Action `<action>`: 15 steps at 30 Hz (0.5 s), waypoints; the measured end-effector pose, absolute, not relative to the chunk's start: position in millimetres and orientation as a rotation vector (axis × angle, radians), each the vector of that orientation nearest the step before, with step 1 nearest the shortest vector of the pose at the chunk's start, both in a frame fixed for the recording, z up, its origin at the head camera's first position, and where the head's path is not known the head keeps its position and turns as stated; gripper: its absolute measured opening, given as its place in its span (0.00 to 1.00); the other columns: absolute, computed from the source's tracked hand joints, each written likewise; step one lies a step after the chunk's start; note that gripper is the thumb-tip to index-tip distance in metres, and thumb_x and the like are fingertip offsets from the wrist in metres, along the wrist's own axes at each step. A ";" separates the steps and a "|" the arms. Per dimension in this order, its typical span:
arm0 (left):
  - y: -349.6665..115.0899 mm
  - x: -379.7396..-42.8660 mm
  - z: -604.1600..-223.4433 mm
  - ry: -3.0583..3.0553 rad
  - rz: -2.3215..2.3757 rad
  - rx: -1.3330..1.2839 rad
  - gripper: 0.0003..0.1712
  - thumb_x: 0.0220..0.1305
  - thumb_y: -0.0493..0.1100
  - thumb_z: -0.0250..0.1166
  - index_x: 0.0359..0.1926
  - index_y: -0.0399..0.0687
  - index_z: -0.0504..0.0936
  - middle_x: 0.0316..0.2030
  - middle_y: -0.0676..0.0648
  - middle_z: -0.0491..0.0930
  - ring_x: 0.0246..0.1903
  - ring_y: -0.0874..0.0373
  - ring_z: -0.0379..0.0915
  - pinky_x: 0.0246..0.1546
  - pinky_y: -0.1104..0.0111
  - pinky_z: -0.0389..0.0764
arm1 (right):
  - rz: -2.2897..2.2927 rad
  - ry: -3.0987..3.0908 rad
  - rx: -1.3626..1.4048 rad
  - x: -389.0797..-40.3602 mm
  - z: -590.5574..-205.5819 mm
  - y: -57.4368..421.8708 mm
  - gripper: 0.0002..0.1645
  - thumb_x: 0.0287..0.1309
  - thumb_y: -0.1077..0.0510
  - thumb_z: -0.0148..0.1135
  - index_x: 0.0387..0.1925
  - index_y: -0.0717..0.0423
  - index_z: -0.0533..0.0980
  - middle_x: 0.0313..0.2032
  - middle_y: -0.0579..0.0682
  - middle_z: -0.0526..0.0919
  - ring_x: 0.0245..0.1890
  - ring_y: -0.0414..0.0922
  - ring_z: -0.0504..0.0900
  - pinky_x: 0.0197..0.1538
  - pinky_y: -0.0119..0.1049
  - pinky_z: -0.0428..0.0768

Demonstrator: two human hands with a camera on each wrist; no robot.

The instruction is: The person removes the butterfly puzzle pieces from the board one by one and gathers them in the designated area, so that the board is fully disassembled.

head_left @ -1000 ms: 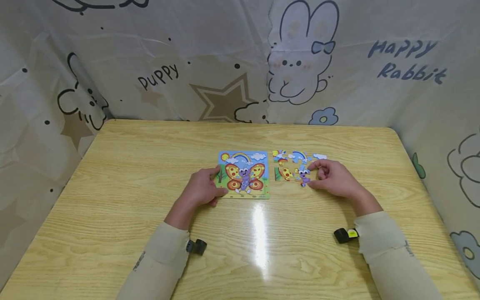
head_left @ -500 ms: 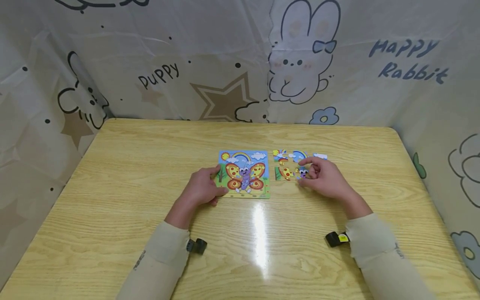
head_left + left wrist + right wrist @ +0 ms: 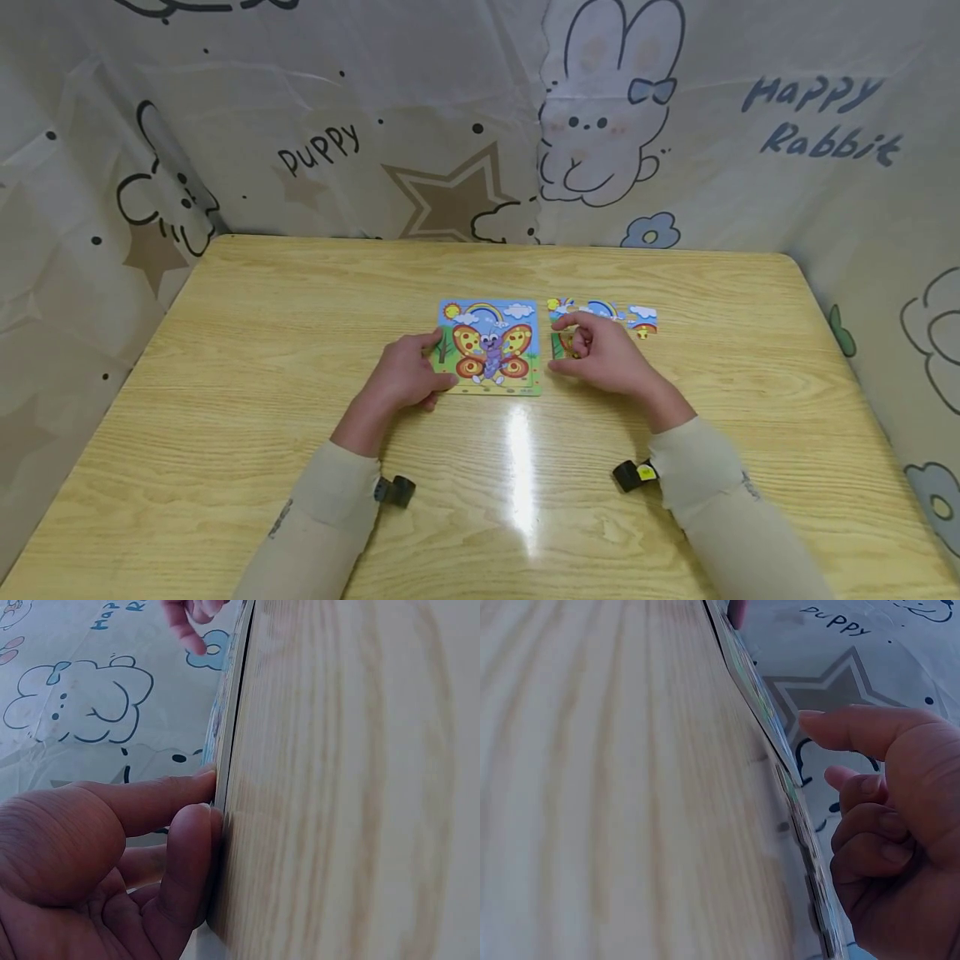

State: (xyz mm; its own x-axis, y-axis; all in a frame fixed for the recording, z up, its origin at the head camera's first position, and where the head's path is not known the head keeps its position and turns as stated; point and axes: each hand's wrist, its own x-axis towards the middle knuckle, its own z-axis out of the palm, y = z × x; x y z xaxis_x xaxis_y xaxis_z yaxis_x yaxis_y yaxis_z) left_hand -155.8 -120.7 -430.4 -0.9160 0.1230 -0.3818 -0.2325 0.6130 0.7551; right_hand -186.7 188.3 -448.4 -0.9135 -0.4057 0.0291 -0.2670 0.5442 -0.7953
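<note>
A square butterfly puzzle board [image 3: 491, 346] lies flat on the table. My left hand [image 3: 405, 371] pinches its left edge, with the thumb on the top face; the left wrist view shows other fingers against the rim of the board [image 3: 222, 742]. Just right of it lie several jigsaw pieces, among them a sun piece [image 3: 555, 305], a rainbow piece [image 3: 600, 307] and a cloud piece [image 3: 642, 317]. Over this group is my right hand [image 3: 607, 354], thumb and index finger apart around a tree-and-wing piece [image 3: 558, 345], holding nothing. It hides the pieces beneath the palm.
The pale wooden table [image 3: 300, 292] is bordered by a printed cloth [image 3: 337, 83] at the back and sides. A small black camera [image 3: 395, 492] sits at the left wrist, another camera [image 3: 627, 477] at the right.
My right hand has moved left across the jigsaw pieces, from the purple butterfly-body piece to the tree-and-wing piece, uncovering the cloud piece. The left hand stays on the board.
</note>
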 end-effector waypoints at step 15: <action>-121.2 -156.7 -431.5 2.450 1.217 -0.064 0.48 0.60 0.39 0.74 0.77 0.45 0.60 0.16 0.42 0.76 0.10 0.53 0.74 0.18 0.63 0.79 | -1.346 2.533 -0.603 -192.4 -448.2 152.2 0.31 0.49 0.56 0.80 0.54 0.57 0.77 0.18 0.46 0.67 0.18 0.43 0.64 0.39 0.43 0.72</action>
State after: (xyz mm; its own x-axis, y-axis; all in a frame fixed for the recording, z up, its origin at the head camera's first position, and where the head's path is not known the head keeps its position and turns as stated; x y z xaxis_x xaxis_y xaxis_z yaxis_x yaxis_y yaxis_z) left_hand -156.7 -121.2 -431.5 -0.9180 0.1349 -0.3730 -0.2156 0.6196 0.7547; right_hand -192.4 152.2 -448.2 -0.8944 -0.4473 0.0066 -0.2557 0.4991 -0.8280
